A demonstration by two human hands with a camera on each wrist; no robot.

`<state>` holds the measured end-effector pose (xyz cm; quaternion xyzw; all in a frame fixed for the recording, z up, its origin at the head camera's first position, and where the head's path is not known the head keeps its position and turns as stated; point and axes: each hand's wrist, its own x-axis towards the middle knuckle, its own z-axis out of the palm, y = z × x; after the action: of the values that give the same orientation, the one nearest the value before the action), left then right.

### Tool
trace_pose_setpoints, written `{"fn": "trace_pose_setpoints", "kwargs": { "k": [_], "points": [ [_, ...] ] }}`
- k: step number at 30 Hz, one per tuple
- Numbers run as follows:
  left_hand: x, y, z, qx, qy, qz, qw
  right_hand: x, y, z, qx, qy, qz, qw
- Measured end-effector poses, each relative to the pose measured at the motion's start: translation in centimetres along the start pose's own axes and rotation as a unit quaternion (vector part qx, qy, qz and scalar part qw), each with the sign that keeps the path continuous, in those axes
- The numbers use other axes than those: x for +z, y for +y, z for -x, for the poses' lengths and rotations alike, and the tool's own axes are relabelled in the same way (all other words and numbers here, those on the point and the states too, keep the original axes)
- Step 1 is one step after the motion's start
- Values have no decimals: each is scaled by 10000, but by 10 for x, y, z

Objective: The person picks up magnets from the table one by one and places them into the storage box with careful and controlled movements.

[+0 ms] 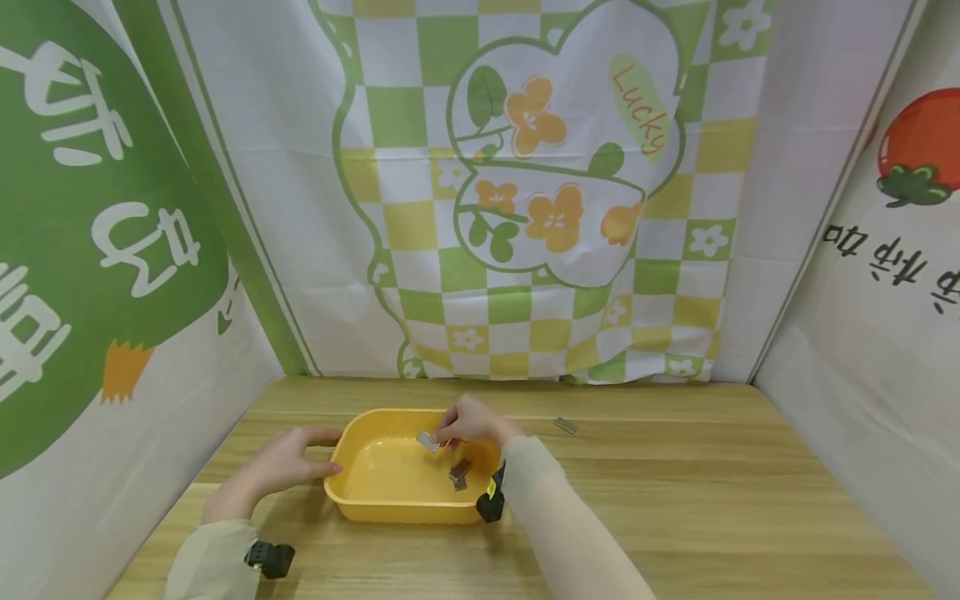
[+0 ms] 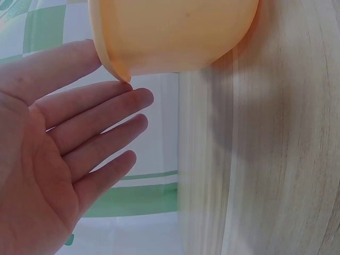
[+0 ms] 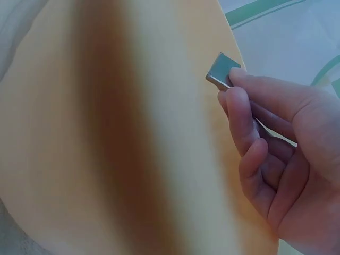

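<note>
My right hand [image 1: 471,421] pinches a small flat silver-grey rectangular piece [image 1: 427,441] between thumb and fingertips, over the far part of a yellow plastic basin [image 1: 405,512]. In the right wrist view the piece [image 3: 222,69] sticks out past the fingertips, and a blurred basin rim crosses the foreground. Several similar small pieces [image 1: 460,472] lie close together on the basin floor. At the basin's left end is my left hand [image 1: 281,461], its thumb and fingertips touching the rim. The left wrist view shows this hand [image 2: 69,117] with the fingers stretched out and the palm in sight.
Another small grey rectangular piece [image 1: 566,426] lies on the wooden table [image 1: 690,500], right of the basin and toward the back. A checkered curtain [image 1: 525,333] hangs behind the table, with printed cloth at both sides.
</note>
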<state>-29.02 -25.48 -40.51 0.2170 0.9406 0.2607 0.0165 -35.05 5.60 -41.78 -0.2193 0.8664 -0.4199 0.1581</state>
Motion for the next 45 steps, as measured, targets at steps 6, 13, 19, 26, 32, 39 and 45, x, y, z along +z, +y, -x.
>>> {"fn": "trace_pose_setpoints", "kwargs": {
  "k": [6,13,19,26,32,39,45],
  "points": [
    [0,0,1,-24,11,-23,10000,4,-1,-2,7,-48,244,9997],
    [1,0,1,-37,15,-46,10000,4,-1,-2,130,-89,319,9994],
    [1,-2,0,-53,18,-27,10000,-2,-6,-1,196,-115,66,9997],
    [1,-2,0,-32,17,-10,10000,-8,-10,3,101,-216,283,9993],
    [1,-2,1,-1,35,-32,10000,-11,-6,7,-27,-271,484,9985],
    [1,-2,1,55,51,-28,10000,-16,-4,15,-95,-150,574,9982],
    [1,-2,0,22,45,-28,10000,-19,0,20,-166,-74,473,9987]
  ]
}}
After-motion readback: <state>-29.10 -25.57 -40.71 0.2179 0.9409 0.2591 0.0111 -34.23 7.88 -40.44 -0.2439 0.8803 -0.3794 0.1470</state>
